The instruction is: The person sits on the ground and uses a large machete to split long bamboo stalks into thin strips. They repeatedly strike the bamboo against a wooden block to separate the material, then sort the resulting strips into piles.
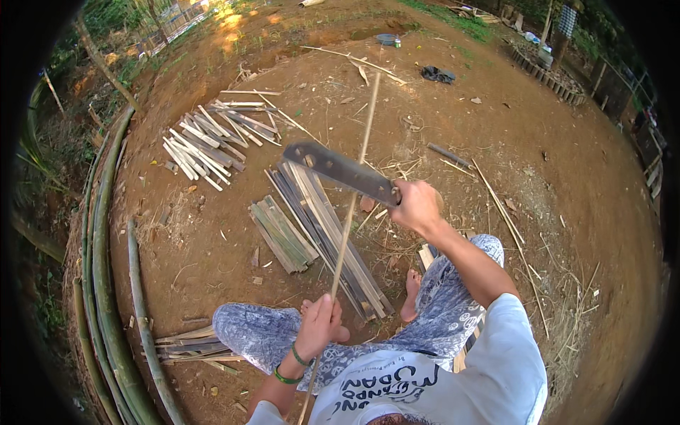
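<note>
My left hand grips a slender pale strip, long axis forward-right; my right hand clasps a broad dark blade pointing forward-left.

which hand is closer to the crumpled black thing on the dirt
Right. The right hand, holding the wide blade, is below the crumpled black thing in the picture; the left hand, holding a thin strip, is lower and farther left.

dark lettering, on white shirt
</note>
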Motion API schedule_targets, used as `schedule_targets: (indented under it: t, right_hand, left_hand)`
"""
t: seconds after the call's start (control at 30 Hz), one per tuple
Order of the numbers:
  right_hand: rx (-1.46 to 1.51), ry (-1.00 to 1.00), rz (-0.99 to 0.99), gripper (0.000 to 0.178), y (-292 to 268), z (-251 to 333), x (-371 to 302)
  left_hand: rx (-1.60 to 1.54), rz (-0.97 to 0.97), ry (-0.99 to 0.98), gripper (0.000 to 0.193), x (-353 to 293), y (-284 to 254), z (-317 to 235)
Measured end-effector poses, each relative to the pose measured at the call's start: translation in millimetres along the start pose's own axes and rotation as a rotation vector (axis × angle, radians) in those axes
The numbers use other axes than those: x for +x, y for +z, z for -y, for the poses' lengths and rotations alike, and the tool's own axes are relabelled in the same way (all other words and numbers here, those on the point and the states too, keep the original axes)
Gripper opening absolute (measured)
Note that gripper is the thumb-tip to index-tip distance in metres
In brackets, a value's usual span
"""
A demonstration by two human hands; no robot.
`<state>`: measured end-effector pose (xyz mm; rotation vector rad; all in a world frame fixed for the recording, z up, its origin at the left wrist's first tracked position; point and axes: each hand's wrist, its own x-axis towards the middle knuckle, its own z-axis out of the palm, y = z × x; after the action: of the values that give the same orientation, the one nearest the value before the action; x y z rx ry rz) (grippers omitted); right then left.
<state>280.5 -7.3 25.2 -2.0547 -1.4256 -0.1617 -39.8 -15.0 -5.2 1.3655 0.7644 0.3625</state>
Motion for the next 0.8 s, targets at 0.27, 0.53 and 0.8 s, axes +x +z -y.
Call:
schedule_targets:
  t: [0.27, 0.53, 0.8]
  right_hand:
    - [0.012, -0.168, 0.093, 0.024, 8, 11, -28]
    - [0.002, -0.243, 0.171, 0.023, 0, 22, -37]
    - [0.053, -0.322, 0.122, 0.024, -8, 24, -50]
  left_hand:
    - [0.376, -0.15, 0.394, 0.043, 9, -2, 7]
    - [0.239, -0.116, 0.085, 0.042, 7, -13, 27]
    - [0.049, -0.143, 0.069, 0.043, -2, -3, 8]
